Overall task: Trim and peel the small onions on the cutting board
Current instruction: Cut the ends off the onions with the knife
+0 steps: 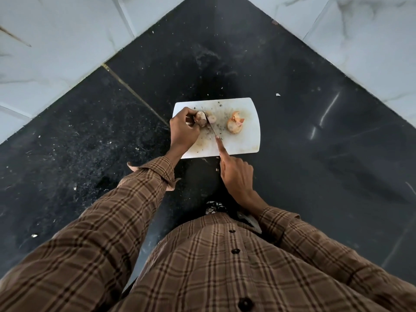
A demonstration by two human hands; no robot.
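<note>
A: Where is the onion (201,119)?

B: It is held down on the far left part of the board (245,140). It is gripped by the left hand (183,129), with the fingers curled round it.

A: And what is done to it?

B: It is touched by the knife (210,124). The thin blade is laid right against its right side. A second small piece (211,118) is seen just beside the blade, on the other side.

A: How is the knife held?

B: The handle is hidden under the right hand (236,174). The fingers are curled round it, and one finger is stretched out along the top of the blade.

A: Is more seen on the board?

B: Yes. Another onion (234,127) is found to the right, apart from the first, with loose orange peel (237,117) on top of it. Small dark bits are spread over the white board.

A: What is the board set on?

B: It is set on a black counter (315,131). Pale tiled walls (56,52) are seen on both sides. Brown checked sleeves (135,199) are worn on both arms.
</note>
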